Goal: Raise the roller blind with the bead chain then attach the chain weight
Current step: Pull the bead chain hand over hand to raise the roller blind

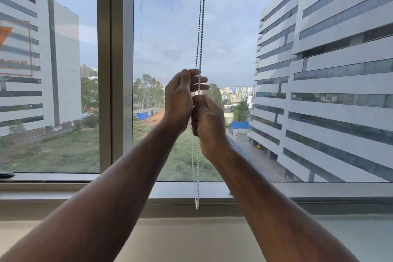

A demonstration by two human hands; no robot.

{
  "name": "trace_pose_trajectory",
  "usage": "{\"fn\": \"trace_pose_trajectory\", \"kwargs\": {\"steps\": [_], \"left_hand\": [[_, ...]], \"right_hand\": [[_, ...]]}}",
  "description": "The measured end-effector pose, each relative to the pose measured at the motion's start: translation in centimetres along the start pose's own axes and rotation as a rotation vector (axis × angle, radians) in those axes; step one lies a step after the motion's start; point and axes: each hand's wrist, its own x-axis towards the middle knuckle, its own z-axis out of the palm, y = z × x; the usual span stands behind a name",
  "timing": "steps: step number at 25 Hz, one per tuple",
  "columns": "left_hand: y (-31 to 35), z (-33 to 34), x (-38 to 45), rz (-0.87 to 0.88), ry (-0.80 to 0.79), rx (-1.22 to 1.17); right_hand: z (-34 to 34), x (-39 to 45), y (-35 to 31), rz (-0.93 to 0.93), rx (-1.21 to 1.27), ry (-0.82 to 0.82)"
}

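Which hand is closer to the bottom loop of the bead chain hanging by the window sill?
The right hand. It grips the bead chain lower down, directly above the bottom loop. The left hand sits higher, farther from the loop.

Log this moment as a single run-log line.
left hand: open beside bead chain | right hand: closed on chain, below left | chain loop end: hanging at sill | blind: out of view | weight: not seen

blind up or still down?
Up, at least out of view: window glass is uncovered; only the bead chain hangs across it.
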Motion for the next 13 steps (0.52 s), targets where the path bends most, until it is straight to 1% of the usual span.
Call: {"fn": "trace_pose_trajectory", "kwargs": {"steps": [5,9,13], "left_hand": [[3.6,1.6,2.9,-0.053,-0.043,-0.016],[4.2,2.3,3.6,-0.084,-0.042,0.042],[4.0,2.5,3.9,-0.094,-0.047,0.017]], "right_hand": [[-0.8,-2.0,1.3,0.04,-0.014,-0.022],[-1.2,-3.1,2.4,0.055,-0.034,-0.052],[-1.4,-4.0,3.2,0.057,-0.053,-0.067]]}}
